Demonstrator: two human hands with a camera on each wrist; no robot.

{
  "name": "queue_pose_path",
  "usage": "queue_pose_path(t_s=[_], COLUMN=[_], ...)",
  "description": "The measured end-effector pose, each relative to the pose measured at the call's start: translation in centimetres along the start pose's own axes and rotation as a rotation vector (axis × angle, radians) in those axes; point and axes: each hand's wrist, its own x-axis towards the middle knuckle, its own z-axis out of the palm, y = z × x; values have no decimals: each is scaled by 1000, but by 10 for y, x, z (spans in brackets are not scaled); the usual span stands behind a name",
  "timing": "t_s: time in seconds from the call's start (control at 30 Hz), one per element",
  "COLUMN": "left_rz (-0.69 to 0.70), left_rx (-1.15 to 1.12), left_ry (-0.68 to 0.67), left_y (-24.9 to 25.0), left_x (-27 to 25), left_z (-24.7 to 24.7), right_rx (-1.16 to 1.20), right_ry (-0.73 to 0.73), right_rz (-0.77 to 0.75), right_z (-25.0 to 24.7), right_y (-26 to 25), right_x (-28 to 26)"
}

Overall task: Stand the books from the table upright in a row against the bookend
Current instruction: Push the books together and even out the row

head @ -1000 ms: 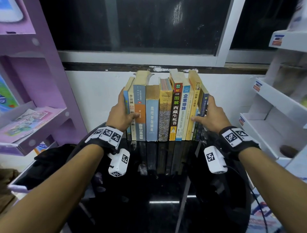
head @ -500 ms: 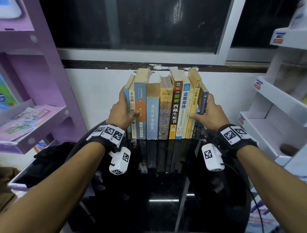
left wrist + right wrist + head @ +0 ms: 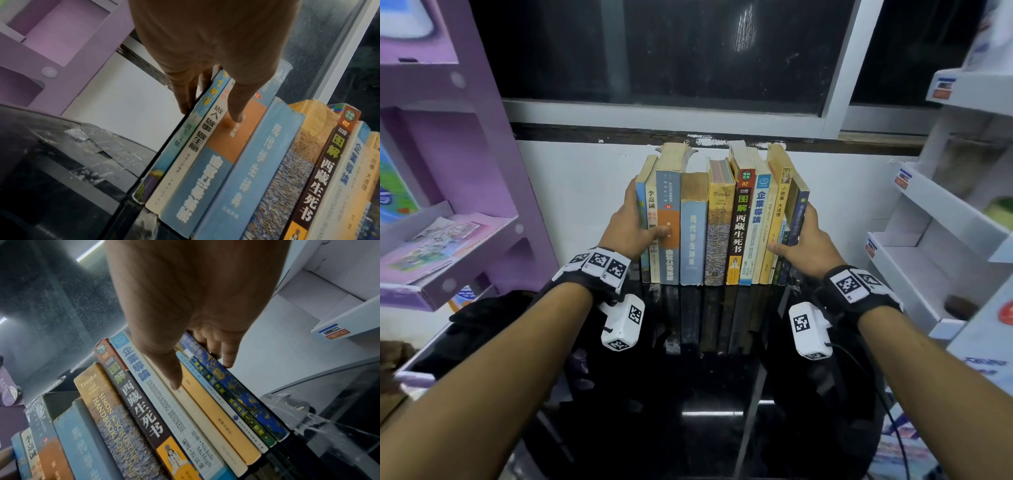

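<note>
A row of several books (image 3: 719, 222) stands upright, spines toward me, at the back of the black glossy table (image 3: 705, 394). My left hand (image 3: 631, 226) is at the row's left end. Its straight fingers (image 3: 185, 97) lie against a thin black plate (image 3: 163, 149), seemingly the bookend, beside the light-blue end book (image 3: 180, 138), and the thumb touches an orange-and-blue spine (image 3: 232, 138). My right hand (image 3: 803, 240) presses the right end, with fingers flat on the outer dark-blue book (image 3: 242, 394) and thumb on a cream spine (image 3: 197, 402).
A white wall (image 3: 585, 192) and a dark window lie right behind the books. A purple shelf unit (image 3: 448, 219) holding magazines stands at the left. White cardboard shelves (image 3: 941, 222) stand at the right. Black bags (image 3: 482, 318) lie beside the table at the left.
</note>
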Motion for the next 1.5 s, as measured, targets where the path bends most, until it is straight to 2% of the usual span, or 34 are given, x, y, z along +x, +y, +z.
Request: queue_pose_path(t_s=[0.43, 0.6, 0.73, 0.8, 0.87, 1.03, 1.13, 1.3, 1.5], left_rz=[68, 59, 108, 138, 170, 273, 328, 363, 385], left_rx=[123, 226, 293, 317, 343, 413, 428, 435, 416], left_ry=[-104, -79, -49, -44, -45, -81, -84, -147, -174], left_y=[-1, 0, 5, 10, 14, 19, 24, 15, -9], left_x=[-13, -18, -20, -19, -16, -2, 9, 30, 52], left_z=[-33, -45, -58, -64, -69, -79, -82, -78, -67], right_rx=[-96, -153, -209, -283, -417, -867, -1040, -1143, -1187], right_ry=[2, 112, 313, 339, 290, 53, -46, -140, -203], right_rz=[9, -35, -260, -405, -528, -850, -1037, -1229, -1319], right_z=[-10, -11, -5, 3, 14, 53, 79, 114, 141], right_y=[2, -14, -35, -42, -50, -67, -72, -76, -70], right_x=[-21, -36, -46, -45, -44, -41, -35, -18, 7])
